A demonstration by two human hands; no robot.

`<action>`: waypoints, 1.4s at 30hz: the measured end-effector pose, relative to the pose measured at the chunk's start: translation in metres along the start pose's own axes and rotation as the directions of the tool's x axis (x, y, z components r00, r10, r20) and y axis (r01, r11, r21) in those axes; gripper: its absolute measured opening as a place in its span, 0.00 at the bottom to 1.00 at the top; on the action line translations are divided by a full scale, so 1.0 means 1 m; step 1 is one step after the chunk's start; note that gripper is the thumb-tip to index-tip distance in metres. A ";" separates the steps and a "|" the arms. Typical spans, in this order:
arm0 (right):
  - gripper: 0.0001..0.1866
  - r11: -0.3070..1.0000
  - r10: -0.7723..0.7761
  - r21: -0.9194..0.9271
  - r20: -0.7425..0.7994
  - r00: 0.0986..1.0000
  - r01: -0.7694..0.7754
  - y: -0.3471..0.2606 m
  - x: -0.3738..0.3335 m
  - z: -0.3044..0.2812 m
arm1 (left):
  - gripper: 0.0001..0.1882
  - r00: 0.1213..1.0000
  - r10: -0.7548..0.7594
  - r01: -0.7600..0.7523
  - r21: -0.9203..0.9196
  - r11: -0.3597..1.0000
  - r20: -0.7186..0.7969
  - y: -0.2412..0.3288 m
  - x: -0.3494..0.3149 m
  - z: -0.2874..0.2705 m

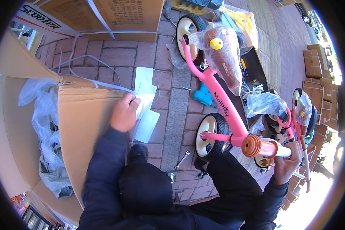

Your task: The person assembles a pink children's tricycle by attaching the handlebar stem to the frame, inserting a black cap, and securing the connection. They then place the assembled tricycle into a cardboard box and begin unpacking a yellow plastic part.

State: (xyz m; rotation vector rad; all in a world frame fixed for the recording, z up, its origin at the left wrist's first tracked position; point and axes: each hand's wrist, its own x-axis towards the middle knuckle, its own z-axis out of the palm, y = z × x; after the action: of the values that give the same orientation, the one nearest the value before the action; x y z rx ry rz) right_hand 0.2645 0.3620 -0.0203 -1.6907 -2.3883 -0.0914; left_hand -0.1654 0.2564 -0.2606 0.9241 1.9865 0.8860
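Note:
My left hand [125, 112] is closed beside the edge of an open cardboard box [82, 126]. Its thumb and fingers pinch the near side of some fanned white paper sheets [146, 126]. A pale plastic strap [107, 85] runs along the box edge up to these fingers. My right hand [288, 163] wraps round the white handlebar tube of a pink balance bike [226, 103]. A ribbed brown grip [253, 146] caps the tube's end nearer my body. Clear plastic covers the bike's brown seat [220, 50]. Both bike wheels, cream with black tyres, show on the left of the frame.
Crumpled plastic wrapping [46, 126] fills the open box. A strapped carton [122, 19] stands at the far left. On the brick paving lie a wrench [183, 160] and a teal power tool [204, 94]. Another pink bike [289, 130] and stacked cartons [314, 88] are at the right.

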 end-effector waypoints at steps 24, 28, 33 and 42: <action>0.33 0.997 0.072 0.032 -0.003 0.997 -0.071 -0.005 -0.001 0.001 | 0.40 0.966 -0.171 0.236 0.391 0.890 -0.194 -0.096 0.067 0.114; 0.33 0.996 0.094 0.008 0.004 0.996 -0.094 -0.005 -0.003 0.000 | 0.26 0.982 -0.169 0.170 0.003 0.985 -0.089 -0.101 0.074 0.095; 0.31 0.995 0.091 0.045 0.015 0.996 -0.092 -0.007 -0.003 -0.001 | 0.23 0.966 -0.128 0.188 -0.273 0.943 0.223 -0.099 0.047 0.065; 0.31 0.998 0.057 0.026 -0.001 0.998 -0.057 -0.011 -0.003 -0.002 | 0.23 0.817 -0.277 0.351 -0.054 0.935 0.505 -0.129 -0.037 0.076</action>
State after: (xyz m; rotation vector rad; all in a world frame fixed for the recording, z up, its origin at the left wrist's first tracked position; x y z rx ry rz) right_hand 0.2558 0.3552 -0.0178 -1.7443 -2.3280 -0.0526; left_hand -0.1229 0.1819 -0.3888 0.6285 1.5451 0.5288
